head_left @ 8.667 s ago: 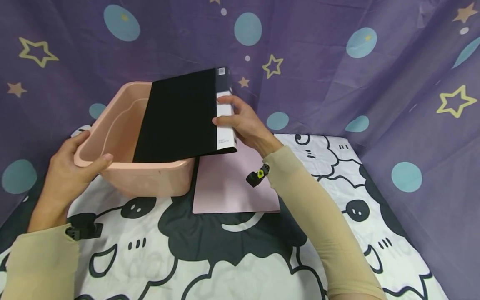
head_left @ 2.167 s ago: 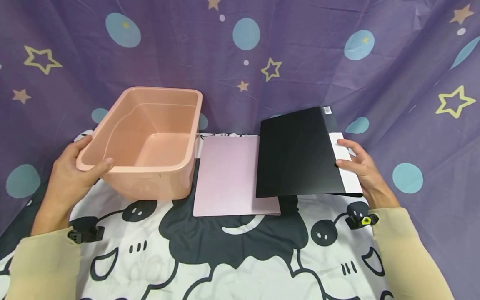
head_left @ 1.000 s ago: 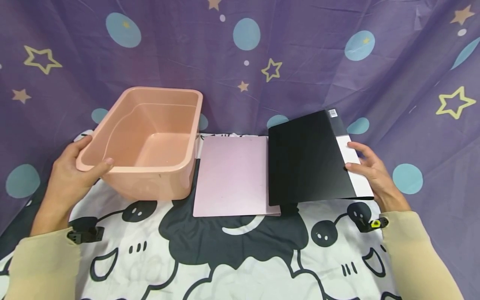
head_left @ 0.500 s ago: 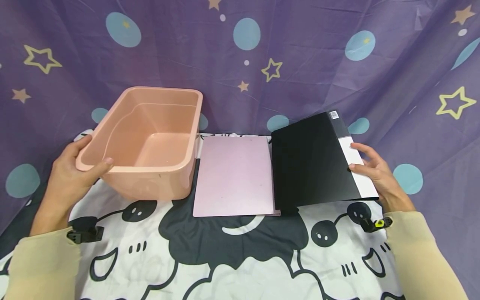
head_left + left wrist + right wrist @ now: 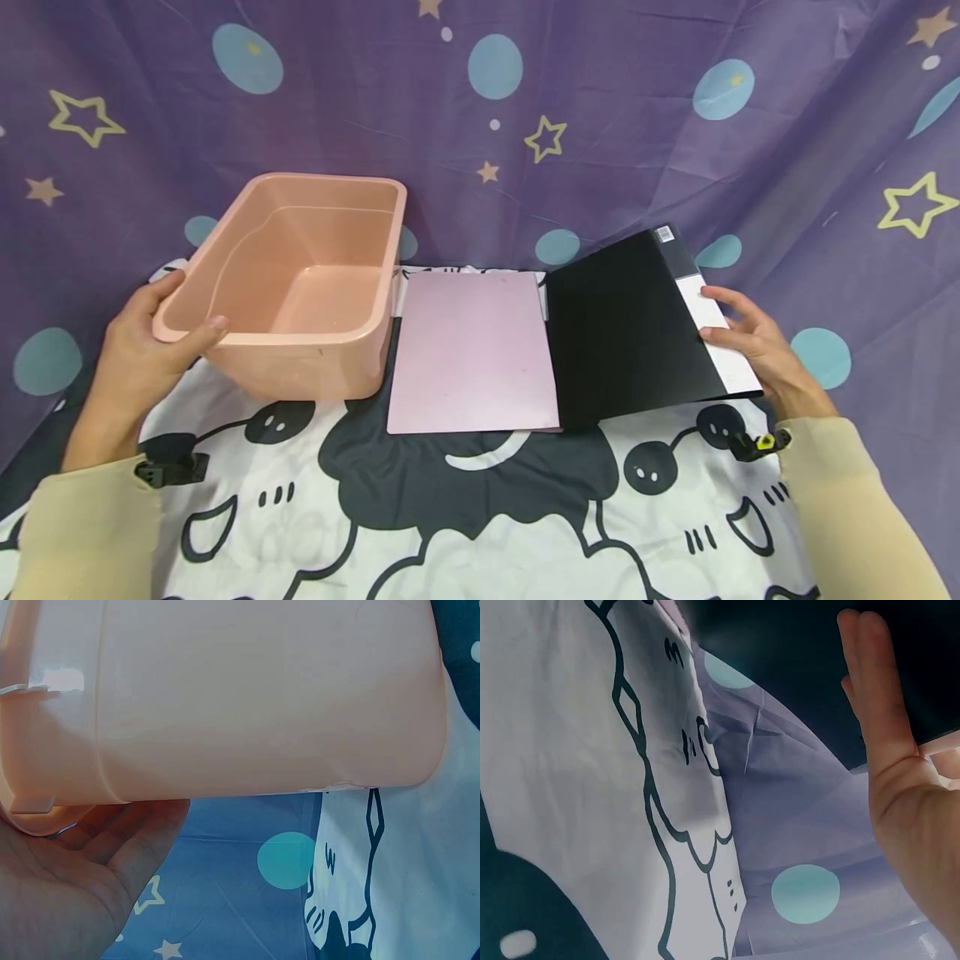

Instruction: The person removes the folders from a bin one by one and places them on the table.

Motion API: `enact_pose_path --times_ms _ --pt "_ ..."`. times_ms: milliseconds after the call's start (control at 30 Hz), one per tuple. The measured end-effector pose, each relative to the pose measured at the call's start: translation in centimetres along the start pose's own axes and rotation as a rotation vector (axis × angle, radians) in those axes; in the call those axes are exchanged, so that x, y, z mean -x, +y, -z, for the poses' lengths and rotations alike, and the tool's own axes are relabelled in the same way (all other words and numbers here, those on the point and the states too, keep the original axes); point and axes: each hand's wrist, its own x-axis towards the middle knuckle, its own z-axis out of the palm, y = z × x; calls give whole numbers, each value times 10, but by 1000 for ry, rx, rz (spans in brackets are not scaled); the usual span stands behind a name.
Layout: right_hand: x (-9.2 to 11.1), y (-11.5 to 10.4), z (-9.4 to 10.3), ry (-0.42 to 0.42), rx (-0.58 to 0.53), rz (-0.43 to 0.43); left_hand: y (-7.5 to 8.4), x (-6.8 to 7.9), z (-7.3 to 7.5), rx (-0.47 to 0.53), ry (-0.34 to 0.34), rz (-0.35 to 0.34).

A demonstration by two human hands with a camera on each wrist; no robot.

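Observation:
My left hand (image 5: 142, 350) grips the near left corner of a peach plastic bin (image 5: 300, 367), thumb over the rim. Nothing lies inside the bin; the left wrist view shows its smooth outer wall (image 5: 255, 697) above my left palm (image 5: 67, 885). At the right, my right hand (image 5: 765, 350) holds a black binder (image 5: 630, 333) by its white-labelled spine. The binder is tilted, spine side raised. Its lower left edge is close beside a flat pink folder (image 5: 472, 358); whether it touches the cloth I cannot tell. From below, straight fingers (image 5: 877, 682) support the binder's dark underside (image 5: 780, 660).
Cartoon-printed black and white cloth (image 5: 480, 550) covers the surface. A purple curtain (image 5: 600, 167) with stars and dots hangs behind and along the right side. The bin stands close to the curtain, left of the pink folder.
The black binder has gone from over the bin to the right of the pink folder. Lately it has sunk and shifted slightly right, uncovering the folder. My left hand stays on the bin.

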Motion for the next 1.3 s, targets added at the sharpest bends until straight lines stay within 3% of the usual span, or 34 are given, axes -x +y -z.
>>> enact_pose_path --times_ms 267,467,600,967,1300 --pt "-4 -2 5 28 50 -28 1 0 0 -14 -3 7" --pt "-7 -2 9 120 324 -41 2 0 0 -20 0 6" --pt "-7 0 12 152 449 -57 2 0 0 -23 -3 8" --pt "0 6 20 126 615 -110 1 1 -1 -14 -11 23" --pt "3 8 27 172 815 -179 0 0 0 -17 -9 10"
